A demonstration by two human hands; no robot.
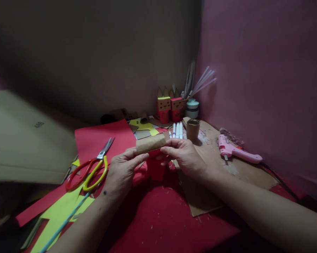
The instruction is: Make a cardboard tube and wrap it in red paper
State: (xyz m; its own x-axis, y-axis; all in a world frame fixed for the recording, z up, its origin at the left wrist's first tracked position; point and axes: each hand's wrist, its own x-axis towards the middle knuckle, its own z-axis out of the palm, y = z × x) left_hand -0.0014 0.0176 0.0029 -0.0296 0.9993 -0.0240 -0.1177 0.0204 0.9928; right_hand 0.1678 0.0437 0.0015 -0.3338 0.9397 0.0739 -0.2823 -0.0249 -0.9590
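Between my two hands is a short brown cardboard tube (151, 143), held sideways above the table. My left hand (123, 168) pinches its left end between thumb and fingers. At the other end, my right hand (186, 156) grips it with thumb below and index finger above. Just under the tube hangs or stands a red paper piece (156, 169), partly hidden by the hands; I cannot tell whether it is attached. Left of my left hand lie scissors (95, 168) with one red and one yellow handle, blades apart, on a red paper sheet (105, 135).
A pink glue gun (236, 150) lies at right on a cardboard sheet (256, 175). Behind my hands stand a brown cup (193, 130), white markers (177, 130), two paper figures with drawn faces (163, 109), and a lidded jar (192, 109). Yellow paper (60, 211) lies front left.
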